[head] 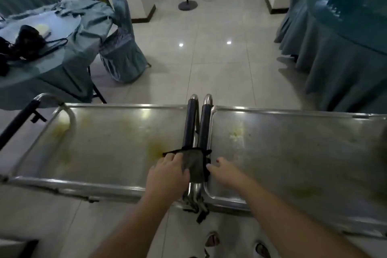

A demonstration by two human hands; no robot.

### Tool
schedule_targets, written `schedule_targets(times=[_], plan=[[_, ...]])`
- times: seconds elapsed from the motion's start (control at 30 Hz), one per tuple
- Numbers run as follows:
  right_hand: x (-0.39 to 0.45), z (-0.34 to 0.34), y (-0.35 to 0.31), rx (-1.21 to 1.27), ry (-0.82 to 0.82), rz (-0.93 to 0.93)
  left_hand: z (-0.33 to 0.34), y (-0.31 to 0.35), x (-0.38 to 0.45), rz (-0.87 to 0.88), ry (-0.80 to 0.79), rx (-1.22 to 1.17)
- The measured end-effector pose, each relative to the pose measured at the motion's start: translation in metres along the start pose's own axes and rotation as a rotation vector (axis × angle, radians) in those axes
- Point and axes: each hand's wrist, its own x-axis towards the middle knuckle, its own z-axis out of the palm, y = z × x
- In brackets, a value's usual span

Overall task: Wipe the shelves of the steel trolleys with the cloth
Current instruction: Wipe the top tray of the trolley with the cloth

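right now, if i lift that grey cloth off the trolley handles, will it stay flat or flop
Probably flop: the cloth already drapes over both handles, following their curve. It looks thin, so likely light. Its loose black edging may snag on the handles as the left hand pulls it.

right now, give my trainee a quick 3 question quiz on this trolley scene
1. True or false: the cloth lies draped over the two handles where the trolleys meet.
2. Which hand touches the cloth? A) left hand B) right hand C) neither
3. Fill in: the yellowish stains on the left shelf are ____ wiped.

Key: 1 true; 2 A; 3 not yet
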Motion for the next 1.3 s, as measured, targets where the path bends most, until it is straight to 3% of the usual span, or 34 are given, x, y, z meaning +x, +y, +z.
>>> schedule_targets(times=[0.2, 0.37, 0.47, 0.57, 0.67, 0.83, 0.9, 1.0, 1.07, 1.2, 1.3], plan=[[0.007, 0.038, -0.002, 0.125, 0.082, 0.129, 0.020, -0.018, -0.008, 0.002, -0.009, -0.016], [0.003, 0.044, -0.006, 0.187, 0.189, 0.056, 0.016, -0.023, -0.003, 0.042, 0.024, -0.041], [-0.004, 0.030, -0.004, 0.431, 0.192, 0.004, 0.010, -0.022, 0.007, 0.079, 0.051, -0.072], [-0.012, 0.007, 0.005, 0.737, 0.151, 0.090, 0.003, -0.022, 0.022, 0.106, 0.074, -0.095], [-0.027, -0.024, 0.014, 0.989, 0.212, 0.128, 0.000, -0.015, 0.039, 0.152, 0.048, -0.093], [-0.049, -0.070, 0.025, 1.053, 0.340, 0.009, 0.006, 0.010, 0.069, 0.212, 0.020, -0.099], [-0.050, -0.081, 0.026, 0.981, 0.411, -0.071, 0.011, 0.019, 0.082, 0.235, -0.016, -0.120], [-0.045, -0.082, 0.033, 0.651, 0.585, -0.196, 0.019, 0.029, 0.099, 0.261, -0.031, -0.113], [-0.038, -0.069, 0.038, 0.447, 0.593, -0.301, 0.023, 0.034, 0.111, 0.269, -0.010, -0.108], [-0.016, -0.014, 0.063, -0.067, 0.397, -0.465, 0.031, 0.043, 0.133, 0.284, 0.044, -0.121], [-0.005, 0.040, 0.100, -0.452, 0.128, -0.447, 0.043, 0.046, 0.145, 0.288, 0.044, -0.095]])
